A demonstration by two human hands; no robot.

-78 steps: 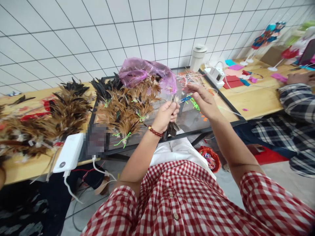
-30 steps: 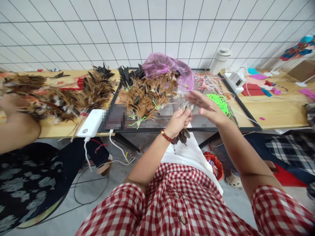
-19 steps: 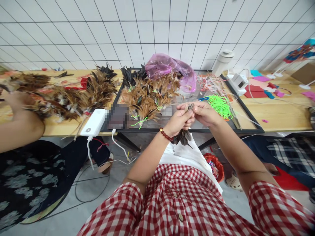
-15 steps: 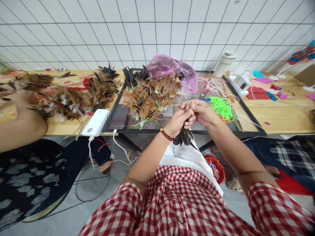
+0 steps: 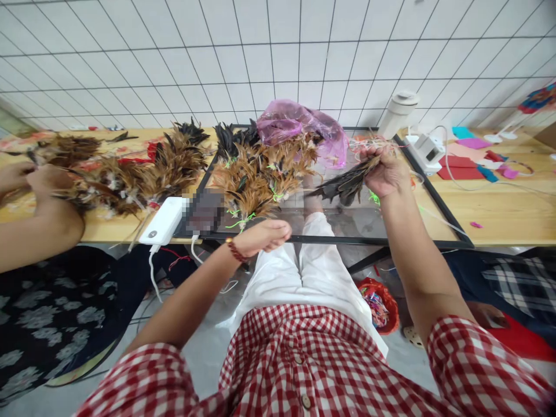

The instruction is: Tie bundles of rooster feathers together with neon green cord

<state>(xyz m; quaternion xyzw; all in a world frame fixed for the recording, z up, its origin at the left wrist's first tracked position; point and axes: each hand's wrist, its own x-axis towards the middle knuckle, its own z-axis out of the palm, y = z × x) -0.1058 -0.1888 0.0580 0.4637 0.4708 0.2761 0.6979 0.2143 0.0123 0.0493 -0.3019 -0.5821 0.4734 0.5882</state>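
Note:
My right hand (image 5: 386, 172) grips a bundle of dark feathers (image 5: 345, 184) by one end, above the right part of the glass top (image 5: 299, 215). The feather tips point left. Bright green cord (image 5: 374, 198) shows beside that hand, mostly hidden behind it. My left hand (image 5: 266, 236), with a beaded bracelet at the wrist, hovers over the table's front edge, its fingers loosely stretched to the right and nothing visible in them. Beyond it lie several brown feather bunches (image 5: 256, 188) tied with green cord. A pink plastic bag (image 5: 299, 124) partly covers those at the back.
On the left sit a white power bank (image 5: 164, 220), a blurred-out dark device (image 5: 204, 213) and more feather bunches (image 5: 130, 174) by another person's arm (image 5: 54, 202). A white bottle (image 5: 398, 113), a white plug block (image 5: 425, 152) and coloured pieces (image 5: 458, 168) stand right. Below is a red basket (image 5: 388, 315).
My hands have parted. The right one has moved up and right with the dark feathers, over the green cord; the left one has let go and moved left and down.

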